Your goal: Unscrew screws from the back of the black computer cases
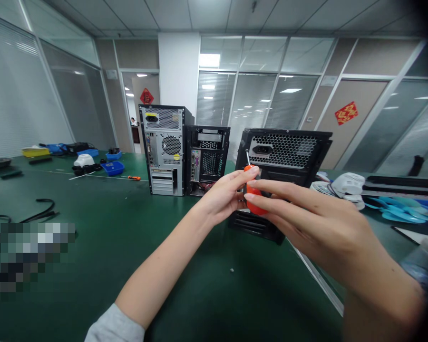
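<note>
An orange-handled screwdriver [253,192] is held upright in front of a black computer case [283,156] on the green table [103,247]. My left hand [225,194] pinches the top of the handle with fingers and thumb. My right hand [306,218] wraps its fingers around the lower part of the handle. The metal shaft points up toward the rear grille of the black case. Both hands hover just in front of the case's back panel.
Two more computer cases, one silver-backed [164,149] and one black [207,159], stand behind. Blue trays [113,167], cables [39,211] and another orange screwdriver [134,178] lie at left. Fans and blue parts [399,209] sit at right. A small screw [231,270] lies near.
</note>
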{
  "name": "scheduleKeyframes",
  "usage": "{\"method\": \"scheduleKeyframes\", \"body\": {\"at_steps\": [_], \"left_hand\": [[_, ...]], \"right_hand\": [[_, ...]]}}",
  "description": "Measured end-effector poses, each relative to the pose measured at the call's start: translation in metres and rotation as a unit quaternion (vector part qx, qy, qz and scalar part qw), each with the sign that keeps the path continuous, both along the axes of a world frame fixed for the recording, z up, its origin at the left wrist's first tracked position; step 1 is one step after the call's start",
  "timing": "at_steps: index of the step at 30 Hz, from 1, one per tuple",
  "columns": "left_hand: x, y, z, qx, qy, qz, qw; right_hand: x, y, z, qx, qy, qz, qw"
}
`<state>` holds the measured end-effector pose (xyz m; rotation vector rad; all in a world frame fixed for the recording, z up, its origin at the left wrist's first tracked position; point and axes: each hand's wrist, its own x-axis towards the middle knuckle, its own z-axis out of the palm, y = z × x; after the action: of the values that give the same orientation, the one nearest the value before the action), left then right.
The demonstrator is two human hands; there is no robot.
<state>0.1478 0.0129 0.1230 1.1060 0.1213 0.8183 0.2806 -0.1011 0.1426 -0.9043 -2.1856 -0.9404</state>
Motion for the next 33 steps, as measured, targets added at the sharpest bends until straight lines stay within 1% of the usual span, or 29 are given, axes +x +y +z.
{"method": "scheduleKeyframes", "body": {"at_steps": [3,9,16,20,24,33], "left_hand": [[-0.0012,0.0000,0.0006,-0.012,-0.002,-0.007,1.000],[-0.0050,-0.0028,0.0058,-0.055,0.007,-0.033,0.998],[-0.0056,-0.0031,0.0080,-0.074,0.010,-0.029,0.997],[-0.0057,-0.0034,0.0083,-0.080,0.010,-0.028,0.996],[-0.0058,-0.0031,0.0083,-0.080,0.011,-0.023,0.996],[-0.0052,0.0006,0.0065,-0.078,0.007,-0.019,0.997]], "right_hand": [[-0.0013,0.0025,0.0010,0.016,-0.002,0.006,1.000],[-0.0051,0.0052,0.0049,0.047,-0.010,-0.020,0.999],[-0.0074,0.0053,0.0058,0.067,-0.004,-0.022,0.997],[-0.0071,0.0063,0.0059,0.076,-0.005,-0.021,0.997],[-0.0073,0.0065,0.0059,0.069,0.000,-0.016,0.997],[-0.0087,0.0065,0.0061,0.074,0.011,-0.024,0.997]]}}
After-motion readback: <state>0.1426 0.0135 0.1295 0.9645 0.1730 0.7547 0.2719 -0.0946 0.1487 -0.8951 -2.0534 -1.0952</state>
